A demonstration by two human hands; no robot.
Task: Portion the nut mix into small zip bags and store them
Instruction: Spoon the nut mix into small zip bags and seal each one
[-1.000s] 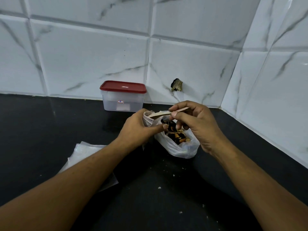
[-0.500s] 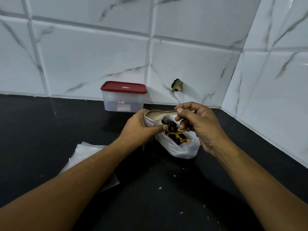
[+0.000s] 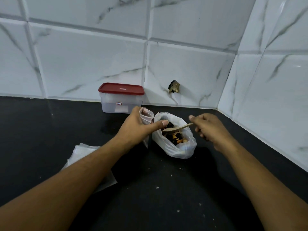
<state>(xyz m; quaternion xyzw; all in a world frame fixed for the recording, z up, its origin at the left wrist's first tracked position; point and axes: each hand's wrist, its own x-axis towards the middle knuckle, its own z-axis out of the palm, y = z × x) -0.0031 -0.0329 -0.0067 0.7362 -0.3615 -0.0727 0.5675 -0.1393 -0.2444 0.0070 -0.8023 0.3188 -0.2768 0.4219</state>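
A white plastic bag (image 3: 176,150) stands open on the black counter (image 3: 158,197), holding a mix of dark and orange nuts (image 3: 175,137). My left hand (image 3: 138,129) grips a small clear zip bag (image 3: 146,116) held upright just left of the nut bag, thumb stretched toward the nut bag's rim. My right hand (image 3: 210,129) pinches the handle of a wooden spoon (image 3: 176,128), whose bowl hovers over the nuts inside the white bag's mouth.
A clear plastic container with a red lid (image 3: 121,98) stands shut against the tiled back wall. A pile of flat clear zip bags (image 3: 86,157) lies under my left forearm. Crumbs dot the counter. A tiled side wall closes the right.
The spoon left the small zip bag's mouth and swung right and down over the nut bag. My right hand moved right. The left hand still holds the small bag.
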